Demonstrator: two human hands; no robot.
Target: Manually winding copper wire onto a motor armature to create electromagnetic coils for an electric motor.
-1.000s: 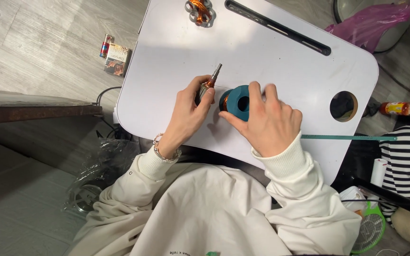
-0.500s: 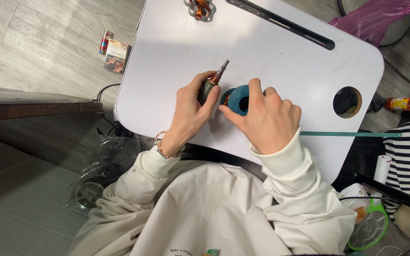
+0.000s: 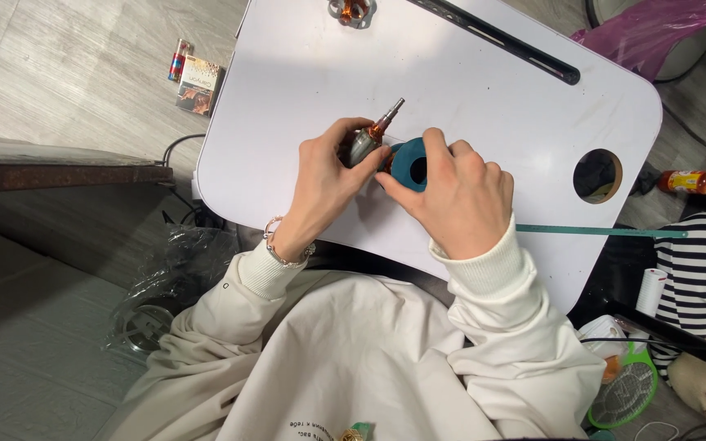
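My left hand (image 3: 324, 175) is curled around a small motor armature (image 3: 367, 143), gripping its grey body between thumb and fingers. Its long axis runs on a slant across the white lap table (image 3: 304, 73): the thin metal shaft tip points up and to the right, away from me, and the other end is buried in my palm. Just below the shaft a band of copper winding shows.

My right hand (image 3: 459, 196) is closed on a teal cylindrical housing (image 3: 408, 163), thumb underneath and fingers over the top. The housing's round dark opening faces up toward the camera and a little to the left, toward the armature. The two parts touch, the armature lying right against the left rim of the housing, both held just above the table's middle.

By my count: one armature in hand, one teal housing, and one second copper-wound part (image 3: 352, 10) at the table's far edge, well apart from my hands. The table has one long dark slot (image 3: 504, 39) along its far side and one round hole (image 3: 597, 175) near its right edge. One teal ruler (image 3: 606, 232) sticks out to the right from under my right sleeve. On the floor to the left lie one small box (image 3: 198, 86) and one lighter (image 3: 178, 60) beside it; to the right, one small bottle (image 3: 685, 180).
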